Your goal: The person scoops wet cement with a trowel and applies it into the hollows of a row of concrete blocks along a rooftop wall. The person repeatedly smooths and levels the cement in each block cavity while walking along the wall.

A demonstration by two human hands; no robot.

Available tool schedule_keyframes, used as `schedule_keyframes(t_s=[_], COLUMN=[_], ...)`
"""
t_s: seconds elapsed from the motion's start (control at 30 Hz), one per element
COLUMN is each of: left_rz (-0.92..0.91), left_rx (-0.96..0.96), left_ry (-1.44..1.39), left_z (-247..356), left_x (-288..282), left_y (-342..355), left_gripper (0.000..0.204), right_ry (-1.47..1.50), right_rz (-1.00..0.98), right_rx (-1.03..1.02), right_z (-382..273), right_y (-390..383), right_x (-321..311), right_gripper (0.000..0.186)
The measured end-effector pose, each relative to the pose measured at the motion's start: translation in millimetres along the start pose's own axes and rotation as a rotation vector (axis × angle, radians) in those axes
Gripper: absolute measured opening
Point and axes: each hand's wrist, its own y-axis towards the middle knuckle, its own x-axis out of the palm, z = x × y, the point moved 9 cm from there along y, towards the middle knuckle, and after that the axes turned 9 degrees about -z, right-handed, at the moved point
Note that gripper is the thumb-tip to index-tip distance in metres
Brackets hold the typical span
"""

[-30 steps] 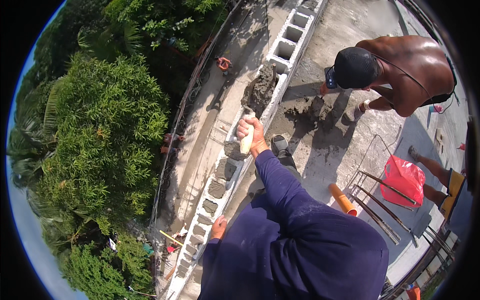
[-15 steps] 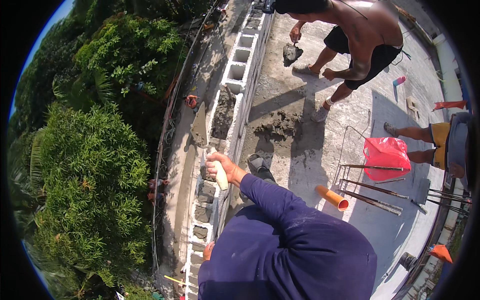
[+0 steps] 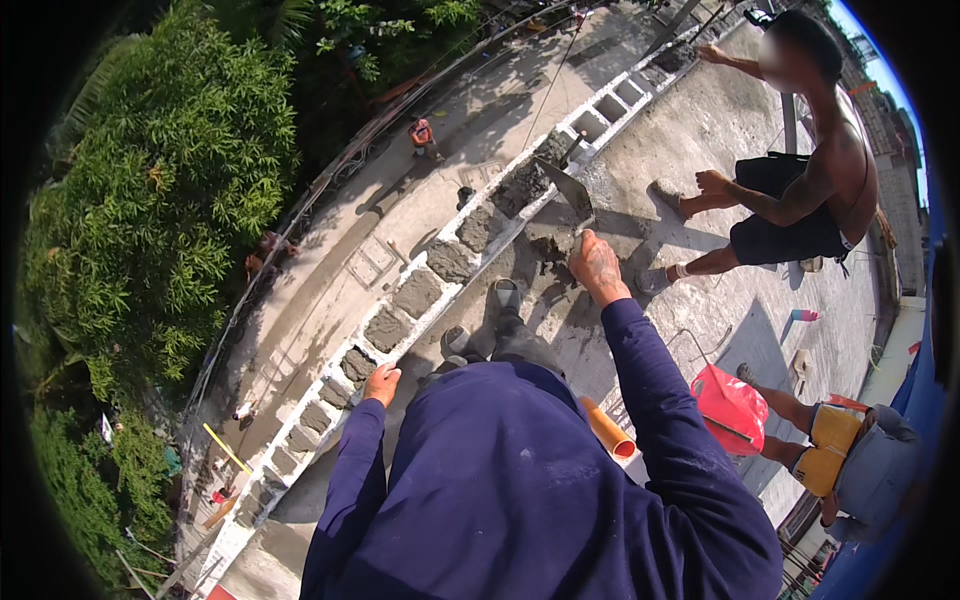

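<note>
In my right hand (image 3: 597, 265) is the handle of a trowel (image 3: 568, 190), fingers wrapped round it. Its pointed metal blade reaches to the inner edge of the hollow-block wall (image 3: 437, 292), beside a cell heaped with dark wet mortar (image 3: 520, 188). My left hand (image 3: 382, 384) rests at the wall's inner edge, nearer to me, next to cells filled with grey mortar (image 3: 386, 330); its fingers look loosely spread and hold no tool. Farther along, several block cells (image 3: 588, 126) are hollow.
A bare-backed co-worker (image 3: 825, 180) stands ahead right, one arm toward the wall's far end. Another person (image 3: 835, 450) stands right, by a red plastic bag (image 3: 728, 408). An orange pipe (image 3: 608, 428) lies beside me. Beyond the wall the ground drops to a street (image 3: 330, 290).
My right hand has brought the trowel from the wall's outer side to its inner side. The co-worker has straightened and reaches toward the wall. My view has turned.
</note>
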Motion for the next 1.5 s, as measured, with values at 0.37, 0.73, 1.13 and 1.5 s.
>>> schedule_keyframes(t_s=[0.37,0.73,1.13,1.5], left_rz=[0.111,0.098,0.068,0.04], left_rx=[0.034,-0.051,-0.225,0.003], left_ry=[-0.073,0.067,-0.092,-0.135], left_z=[-90.7,-146.1,1.9,175.8], left_x=[27.6,8.8,-13.2,37.7], left_y=[-12.9,4.0,11.2,5.3], left_gripper=[0.04,0.035,0.037,0.04], right_ry=[-0.346,-0.075,0.588,0.858], right_rz=[-0.148,-0.092,-0.636,-0.568], right_rx=[-0.084,0.101,-0.126,0.19], right_z=[-24.5,4.8,14.5,41.0], right_y=[2.1,-6.1,26.5,67.5], right_x=[1.4,-23.1,107.9,114.2], right_gripper=[0.014,0.026,0.034,0.036])
